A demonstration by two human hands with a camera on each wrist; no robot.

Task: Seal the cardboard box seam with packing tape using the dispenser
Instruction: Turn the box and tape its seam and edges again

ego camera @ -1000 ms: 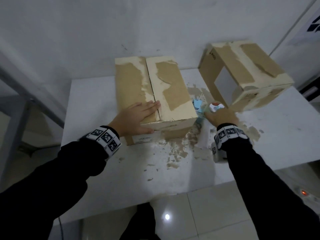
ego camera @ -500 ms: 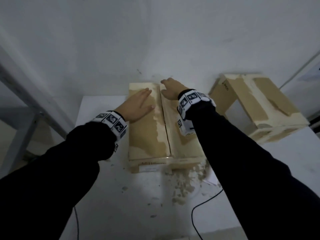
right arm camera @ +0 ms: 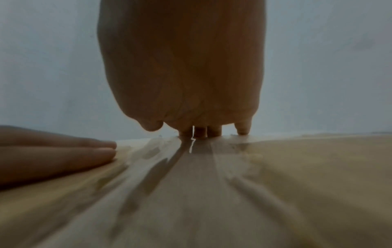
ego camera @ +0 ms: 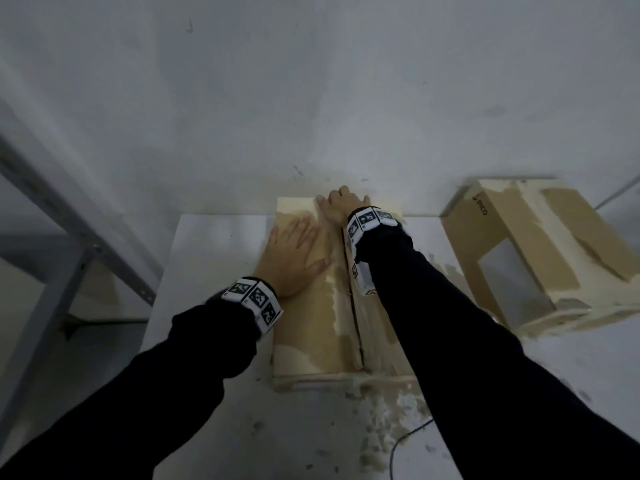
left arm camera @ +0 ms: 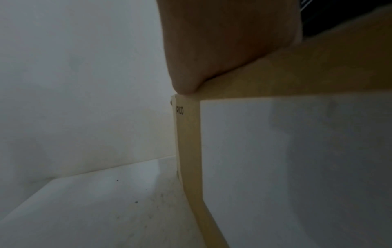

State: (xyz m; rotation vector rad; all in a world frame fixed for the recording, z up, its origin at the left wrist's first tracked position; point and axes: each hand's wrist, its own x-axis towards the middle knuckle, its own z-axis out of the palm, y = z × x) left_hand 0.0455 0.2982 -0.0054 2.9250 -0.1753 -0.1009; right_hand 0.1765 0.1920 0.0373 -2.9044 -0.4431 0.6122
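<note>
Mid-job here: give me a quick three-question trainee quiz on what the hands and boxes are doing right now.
1. True or false: the left hand lies flat on the left flap of the worn brown cardboard box.
2. Where is the right hand? A) at the box's far end, by the centre seam; B) on the white table; C) on the second brown cardboard box with a cut-out side.
3. Fill in: no tape ____ is visible in any view.

Key: 1 true; 2 A; 3 dispenser.
</note>
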